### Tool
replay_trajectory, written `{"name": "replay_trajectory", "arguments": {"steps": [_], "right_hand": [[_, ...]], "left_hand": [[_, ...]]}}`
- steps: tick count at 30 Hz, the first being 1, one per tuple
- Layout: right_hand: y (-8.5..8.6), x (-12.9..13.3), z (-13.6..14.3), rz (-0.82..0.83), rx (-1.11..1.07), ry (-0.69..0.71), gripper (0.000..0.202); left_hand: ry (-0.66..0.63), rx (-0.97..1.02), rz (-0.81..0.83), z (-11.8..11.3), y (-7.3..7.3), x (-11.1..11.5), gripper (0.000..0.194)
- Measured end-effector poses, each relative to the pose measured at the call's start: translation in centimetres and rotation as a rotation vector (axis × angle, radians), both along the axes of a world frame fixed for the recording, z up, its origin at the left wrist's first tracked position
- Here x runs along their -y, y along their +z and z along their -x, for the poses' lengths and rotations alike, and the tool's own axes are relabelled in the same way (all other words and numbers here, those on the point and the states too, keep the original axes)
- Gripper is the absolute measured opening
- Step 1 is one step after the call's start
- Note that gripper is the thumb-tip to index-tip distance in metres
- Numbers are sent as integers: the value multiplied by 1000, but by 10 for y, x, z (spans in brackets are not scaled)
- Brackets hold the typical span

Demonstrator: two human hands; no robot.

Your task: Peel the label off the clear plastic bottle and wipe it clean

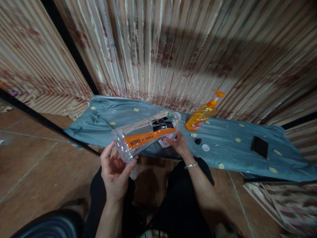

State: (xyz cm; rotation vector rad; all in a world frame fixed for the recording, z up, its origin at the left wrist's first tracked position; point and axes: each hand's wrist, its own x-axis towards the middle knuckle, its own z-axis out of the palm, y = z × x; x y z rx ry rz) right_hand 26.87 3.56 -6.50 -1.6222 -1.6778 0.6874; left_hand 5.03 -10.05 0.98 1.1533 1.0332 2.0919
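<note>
A large clear plastic bottle [146, 135] with an orange and black label is tilted above the cloth, its base toward the lower left. My left hand [117, 167] grips the bottle's base, fingers and thumb around it. Near the bottle's other end, my right hand [178, 143] has its fingers closed on a small white and pink packet [165, 141], partly behind the bottle. A silver bracelet is on the right wrist. The bottle's mouth is hard to make out. To the right stands an orange pump bottle [200, 117] of yellow-orange liquid.
The blue-green cloth [230, 148] covers a narrow surface. A small black object [198, 141] and a white round disc [205, 147] lie right of my right hand, a black phone [259, 147] farther right. Pleated curtains [153, 49] hang behind; dark poles [71, 49] cross the left side.
</note>
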Motion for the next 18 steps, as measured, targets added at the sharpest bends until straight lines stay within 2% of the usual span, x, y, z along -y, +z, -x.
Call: {"name": "replay_trajectory", "arguments": {"steps": [18], "right_hand": [[0, 0, 0, -6, -15, -3, 61]], "left_hand": [[4, 12, 12, 0, 0, 1, 63]]}}
